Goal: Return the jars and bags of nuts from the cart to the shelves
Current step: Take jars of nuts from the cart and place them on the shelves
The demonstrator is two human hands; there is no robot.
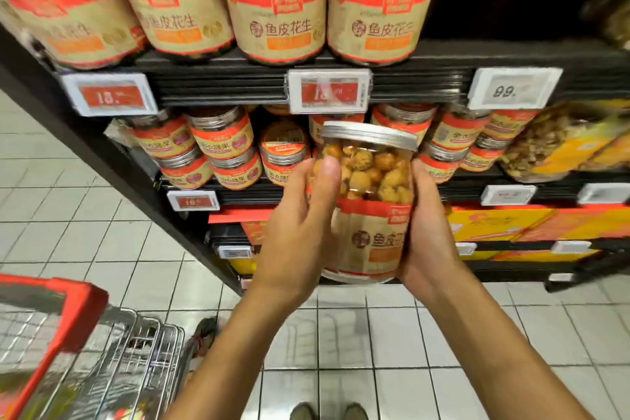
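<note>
Before the shelves (pixel 460 194), both forearms reach forward and up; the left hand (pixel 300 232) wraps the jar (pixel 370 208) on its left side, thumb lying up the front; the right hand (pixel 426 225) cups the right side, fingers hidden behind. Upright, lid on top, the jar hangs level with the middle row, below the top shelf (pixel 218 85); four like jars (pixel 276 20) fill that shelf, with a dark gap just right of them; the cart (pixel 136 351) stands low at left, apart from the arms.
</note>
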